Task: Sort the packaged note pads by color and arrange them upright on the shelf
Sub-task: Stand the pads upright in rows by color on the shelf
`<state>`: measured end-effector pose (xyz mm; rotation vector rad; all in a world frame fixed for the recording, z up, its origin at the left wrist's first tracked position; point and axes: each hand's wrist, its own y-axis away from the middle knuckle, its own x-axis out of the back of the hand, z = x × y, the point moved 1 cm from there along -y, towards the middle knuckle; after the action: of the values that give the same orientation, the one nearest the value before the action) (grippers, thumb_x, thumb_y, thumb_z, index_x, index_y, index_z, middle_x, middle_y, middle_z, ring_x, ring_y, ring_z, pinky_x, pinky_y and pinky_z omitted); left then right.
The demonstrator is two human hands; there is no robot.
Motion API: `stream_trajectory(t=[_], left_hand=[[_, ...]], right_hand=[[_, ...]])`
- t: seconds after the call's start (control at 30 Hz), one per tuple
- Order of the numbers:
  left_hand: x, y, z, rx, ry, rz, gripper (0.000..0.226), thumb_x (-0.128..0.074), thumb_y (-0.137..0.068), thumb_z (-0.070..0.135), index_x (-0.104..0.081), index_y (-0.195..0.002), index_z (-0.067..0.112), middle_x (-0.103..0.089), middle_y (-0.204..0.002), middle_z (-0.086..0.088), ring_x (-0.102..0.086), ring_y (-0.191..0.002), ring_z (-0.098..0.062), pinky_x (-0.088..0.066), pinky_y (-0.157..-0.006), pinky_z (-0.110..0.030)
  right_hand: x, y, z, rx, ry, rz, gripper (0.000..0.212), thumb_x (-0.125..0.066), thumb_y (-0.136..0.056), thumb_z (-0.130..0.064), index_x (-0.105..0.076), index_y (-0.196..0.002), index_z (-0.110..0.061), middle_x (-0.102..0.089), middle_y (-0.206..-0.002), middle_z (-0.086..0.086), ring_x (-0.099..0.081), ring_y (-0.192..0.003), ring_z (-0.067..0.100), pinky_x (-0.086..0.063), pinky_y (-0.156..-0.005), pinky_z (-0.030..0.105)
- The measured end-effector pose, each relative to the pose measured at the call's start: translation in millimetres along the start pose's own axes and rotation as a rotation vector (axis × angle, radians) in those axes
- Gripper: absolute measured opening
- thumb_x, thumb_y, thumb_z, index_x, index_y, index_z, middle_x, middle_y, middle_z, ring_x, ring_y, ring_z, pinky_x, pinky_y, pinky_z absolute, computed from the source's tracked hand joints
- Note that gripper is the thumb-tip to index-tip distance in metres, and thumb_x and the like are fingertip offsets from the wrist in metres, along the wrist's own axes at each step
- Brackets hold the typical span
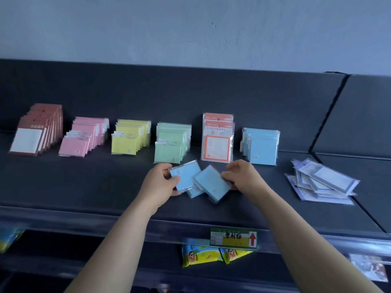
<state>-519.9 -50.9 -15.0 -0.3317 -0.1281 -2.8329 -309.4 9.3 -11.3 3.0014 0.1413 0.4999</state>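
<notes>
Backing dark shelf (84, 182), pale wall (190, 28)

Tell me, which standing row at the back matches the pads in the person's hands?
The light blue row, rightmost, beside the orange-framed packs, matches the loose blue pads; others are brown, pink, yellow, green.

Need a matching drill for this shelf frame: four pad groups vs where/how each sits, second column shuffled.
1. loose blue pads
2. purple-edged pads
3. green pads
4. white-faced red pads

a. upright row, far left
b. flat heap, far right
c. gripped by left hand and right hand
d. upright row just behind the left hand

Pairs: 1-c, 2-b, 3-d, 4-a
</notes>
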Motion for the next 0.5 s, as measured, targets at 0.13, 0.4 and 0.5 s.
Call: stream_trajectory(t=[0.13,0.4,0.5], left_hand=[[-2.9,2.2,-3.4,-0.008,0.018,-0.036,0.018,-0.054,-0.093,0.0,-0.057,-0.101,0.016,-0.065,-0.108,-0.007,-0.067,-0.091,-0.021,-0.06,-0.07,-0.031],[-5.4,2.5,5.5,0.036,0.173,-0.058,0.023,-0.047,-0.1,0.011,-0.051,-0.122,0.012,-0.06,-0.116,-0.006,-0.069,-0.087,-0.025,-0.061,-0.069,-0.04],[-8.4,1.9,8.0,0.036,0.195,-0.084,0.022,-0.047,-0.1,0.012,-0.052,-0.122,0.01,-0.062,-0.115,-0.007,-0.073,-0.078,-0.022,-0.06,-0.074,-0.041]], right_hand=[[-5.1,2.1,2.2,0.027,0.076,0.006,0.017,-0.065,-0.088,-0.011,-0.057,-0.102,-0.013,-0.064,-0.096,0.007,-0.062,-0.082,0.02,-0.053,-0.075,0.036],[-11.1,-0.1,-0.5,0.059,-0.167,0.054,0.012,-0.056,-0.092,-0.004,-0.062,-0.086,-0.012,-0.067,-0.094,0.007,-0.059,-0.077,0.016,-0.055,-0.068,0.036],[-13.6,1.2,-3.6,0.07,-0.189,0.0,0.015,-0.055,-0.091,0.002,-0.065,-0.087,-0.008,-0.065,-0.092,0.009,-0.057,-0.076,0.015,-0.051,-0.065,0.027]])
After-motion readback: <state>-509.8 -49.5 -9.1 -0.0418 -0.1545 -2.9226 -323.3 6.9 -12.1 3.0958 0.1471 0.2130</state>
